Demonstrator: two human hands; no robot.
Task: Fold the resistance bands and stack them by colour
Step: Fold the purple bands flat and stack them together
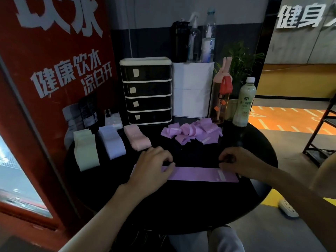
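1. Head view, the task's thing – one purple band is laid flat and lengthwise across the near part of the round black table.
2. The band's left end is covered by the left hand, fingers curled downward and thumb tip on the band; whether it is pinched or only pressed cannot be told.
3. The right hand is set at the far edge near the band's right end, fingertips curled onto it – a firm grip cannot be made out.
4. Behind the hands, three folded stacks are seen side by side: the green stack, the pale lilac stack and the pink stack.
5. To their right, a loose heap of purple bands is left unfolded.
6. At the back, a drawer unit is stood beside a white box.
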